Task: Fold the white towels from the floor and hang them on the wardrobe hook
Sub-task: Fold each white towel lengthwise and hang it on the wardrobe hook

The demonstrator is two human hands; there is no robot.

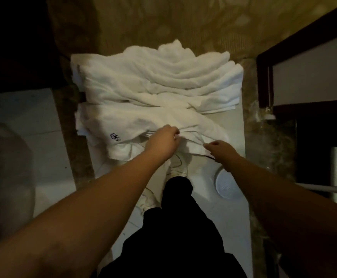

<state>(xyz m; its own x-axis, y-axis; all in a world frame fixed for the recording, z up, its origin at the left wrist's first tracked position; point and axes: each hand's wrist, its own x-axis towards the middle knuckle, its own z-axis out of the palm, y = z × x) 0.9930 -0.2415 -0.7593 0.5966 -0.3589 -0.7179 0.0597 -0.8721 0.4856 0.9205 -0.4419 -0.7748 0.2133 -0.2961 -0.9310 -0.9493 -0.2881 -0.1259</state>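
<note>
Hands pinch the near towel [143,121] edge, left hand [161,142] beside right hand [222,151], over piled towels [163,77]

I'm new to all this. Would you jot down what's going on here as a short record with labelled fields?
setting: dim room, pale floor seen from above
towels: heap of white towels on the floor, rumpled
marking: small dark emblem on the near towel
left hand: left hand pinches a towel edge near the heap's front
right hand: right hand pinches the same edge, a little to the side
other: round white disc on the floor; dark trouser leg below
wardrobe hook: not in view
</note>
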